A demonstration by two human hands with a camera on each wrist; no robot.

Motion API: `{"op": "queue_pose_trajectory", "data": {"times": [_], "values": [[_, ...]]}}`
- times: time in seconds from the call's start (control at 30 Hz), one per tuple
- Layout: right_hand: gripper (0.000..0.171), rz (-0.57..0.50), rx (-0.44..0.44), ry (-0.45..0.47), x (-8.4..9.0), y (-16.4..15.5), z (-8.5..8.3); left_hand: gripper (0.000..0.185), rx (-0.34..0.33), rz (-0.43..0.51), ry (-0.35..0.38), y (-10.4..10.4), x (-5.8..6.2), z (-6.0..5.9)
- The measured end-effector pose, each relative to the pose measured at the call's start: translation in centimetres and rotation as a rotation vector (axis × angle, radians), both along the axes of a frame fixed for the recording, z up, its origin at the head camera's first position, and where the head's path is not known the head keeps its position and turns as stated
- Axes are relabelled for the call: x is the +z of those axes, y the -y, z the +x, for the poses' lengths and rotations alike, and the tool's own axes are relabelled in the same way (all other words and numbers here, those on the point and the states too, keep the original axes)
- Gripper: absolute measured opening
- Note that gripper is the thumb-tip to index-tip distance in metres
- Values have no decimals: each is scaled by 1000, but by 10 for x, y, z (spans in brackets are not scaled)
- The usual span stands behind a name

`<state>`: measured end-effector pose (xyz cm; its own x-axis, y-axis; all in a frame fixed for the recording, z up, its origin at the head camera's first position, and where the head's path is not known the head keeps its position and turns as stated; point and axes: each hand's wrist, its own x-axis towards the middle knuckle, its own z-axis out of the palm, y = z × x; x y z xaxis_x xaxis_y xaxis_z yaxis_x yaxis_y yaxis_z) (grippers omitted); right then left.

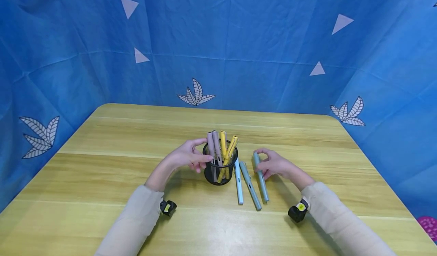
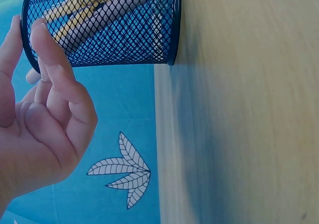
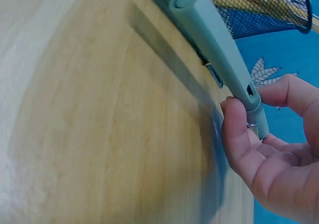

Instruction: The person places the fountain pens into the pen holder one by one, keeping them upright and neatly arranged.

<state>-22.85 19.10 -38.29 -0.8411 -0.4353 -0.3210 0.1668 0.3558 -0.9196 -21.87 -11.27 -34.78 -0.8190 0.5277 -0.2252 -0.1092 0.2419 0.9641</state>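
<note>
A black mesh pen holder (image 1: 221, 181) stands upright mid-table with two purple pens (image 1: 210, 144) and two yellow pens (image 1: 232, 146) leaning inside. My left hand (image 1: 187, 154) grips its rim from the left, thumb in front and index finger behind; in the left wrist view this hand (image 2: 55, 109) is at the mesh. To the right of the holder, my right hand (image 1: 274, 164) pinches a grey-green pen (image 1: 262, 184) near its upper end. The right wrist view shows this pen (image 3: 219, 45) between thumb and fingers, its shadow apart from it.
A light blue pen (image 1: 239, 189) and another grey-green pen (image 1: 251, 187) lie between the holder and my right hand. The wooden table (image 1: 112, 165) ends at a blue patterned cloth (image 1: 259, 40). Small black cameras (image 1: 297, 212) sit on both wrists.
</note>
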Motion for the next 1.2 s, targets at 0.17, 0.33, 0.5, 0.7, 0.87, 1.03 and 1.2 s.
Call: {"op": "queue_pose_trajectory", "data": {"times": [0.17,0.33,0.5,0.7,0.87,1.03,1.2], "values": [[79,-134,-4,59,3,-3,-2,78,-1,-10,-14,0,-1,-1],[77,-254,-22,108,10,-2,0,78,-3,-12,-15,0,-1,-1],[75,-317,-44,113,16,-2,0,78,3,-11,-10,0,-1,0],[74,-385,-58,118,22,-2,1,78,4,-3,-2,0,-1,0],[79,-423,-74,107,28,0,1,77,3,5,1,0,-1,0],[81,-438,-76,67,33,5,3,78,0,1,-7,1,-1,0],[80,-449,-91,24,38,10,5,78,1,-5,-8,1,-1,0]]}}
